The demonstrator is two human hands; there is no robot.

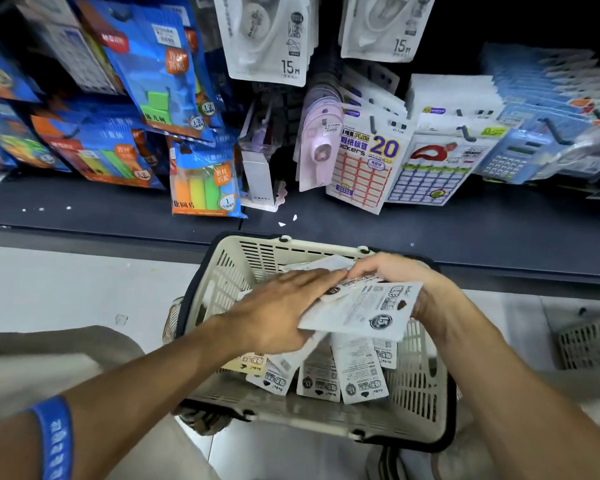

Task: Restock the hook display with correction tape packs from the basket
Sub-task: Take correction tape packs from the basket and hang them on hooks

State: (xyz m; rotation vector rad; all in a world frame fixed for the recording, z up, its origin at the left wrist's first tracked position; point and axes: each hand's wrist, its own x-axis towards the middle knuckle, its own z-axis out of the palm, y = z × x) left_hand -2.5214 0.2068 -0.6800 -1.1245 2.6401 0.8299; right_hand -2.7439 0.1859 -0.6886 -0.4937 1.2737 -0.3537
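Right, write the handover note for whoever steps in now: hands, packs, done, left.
Left hand: fingers straight, pressing flat on the white correction tape packs gathered above the basket.
Right hand: grips that same small stack from the far side.
Cream slotted plastic basket with dark rim sits on the floor; more loose packs lie inside.
White 15 m packs hang on the hooks above.
Left: hang the held stack, then the rest.

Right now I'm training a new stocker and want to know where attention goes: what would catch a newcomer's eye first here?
Two hands over the cream basket at centre: the left hand lies flat on white packs, which the right hand grips. More packs stand in the basket below. Above, bright blue packets hang at left, and white 15m tape packs hang at top centre.
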